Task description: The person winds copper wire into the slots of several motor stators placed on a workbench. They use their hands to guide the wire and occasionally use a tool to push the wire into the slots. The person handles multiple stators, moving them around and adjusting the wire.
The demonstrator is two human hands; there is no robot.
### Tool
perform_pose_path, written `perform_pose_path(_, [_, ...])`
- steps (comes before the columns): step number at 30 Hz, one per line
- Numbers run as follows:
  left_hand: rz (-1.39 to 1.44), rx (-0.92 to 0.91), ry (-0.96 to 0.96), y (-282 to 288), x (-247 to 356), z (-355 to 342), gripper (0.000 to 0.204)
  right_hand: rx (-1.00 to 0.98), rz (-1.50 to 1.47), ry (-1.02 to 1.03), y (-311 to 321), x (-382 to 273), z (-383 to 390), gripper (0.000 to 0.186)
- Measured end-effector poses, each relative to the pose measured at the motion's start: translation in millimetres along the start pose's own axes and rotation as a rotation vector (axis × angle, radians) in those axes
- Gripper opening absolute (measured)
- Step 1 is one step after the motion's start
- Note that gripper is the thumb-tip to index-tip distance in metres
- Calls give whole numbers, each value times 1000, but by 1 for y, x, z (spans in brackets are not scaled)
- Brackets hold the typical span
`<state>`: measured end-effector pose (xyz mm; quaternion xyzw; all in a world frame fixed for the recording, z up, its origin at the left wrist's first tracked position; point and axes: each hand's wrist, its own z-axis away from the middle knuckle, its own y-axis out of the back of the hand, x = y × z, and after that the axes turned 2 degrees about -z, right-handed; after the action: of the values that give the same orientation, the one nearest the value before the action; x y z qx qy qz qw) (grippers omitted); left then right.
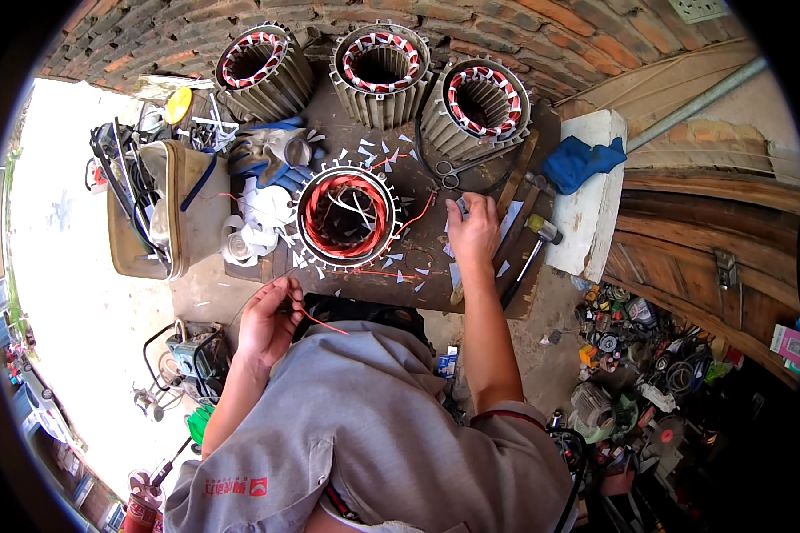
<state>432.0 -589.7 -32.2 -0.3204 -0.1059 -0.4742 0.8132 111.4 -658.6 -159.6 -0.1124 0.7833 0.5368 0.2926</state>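
Red wire pinched at the edge of a crowded bench

My left hand [271,315] is nearly closed, thumb and fingers pinching a thin red wire [324,324] just off the near edge of the table [431,298]. My right hand [474,229] is half curled over the tabletop; a small bluish-grey piece shows at the fingertips, but I cannot tell whether I grip it.

Between my hands, a little farther off, sits the stator [391,197] with red windings, pale strips across its bore. One red lead [418,218] trails from it toward my right hand. Pointed paper scraps [400,259] litter the space around it.

White paper [262,213] and gloves [271,155] crowd its left, beside a cream bucket [178,231]. Three finned housings [378,107] block the back. Scissors [451,178] lie just beyond my right hand; to its right are a yellow-handled tool [545,228] and a blue cloth [582,164] on a white board [587,240].
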Motion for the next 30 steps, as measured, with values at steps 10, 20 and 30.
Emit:
perform_pose_path(10, [-22,-6,14,-6,2,-4,15,-187,192,-70,11,23,-3,30])
perform_pose_path(20, [-18,3,9,-4,1,-5,15,-189,188,-54,4,20,-7,21])
perform_pose_path(30, [-35,9,-6,-7,0,-5,15,-117,-201,108,-21,-13,-11,21])
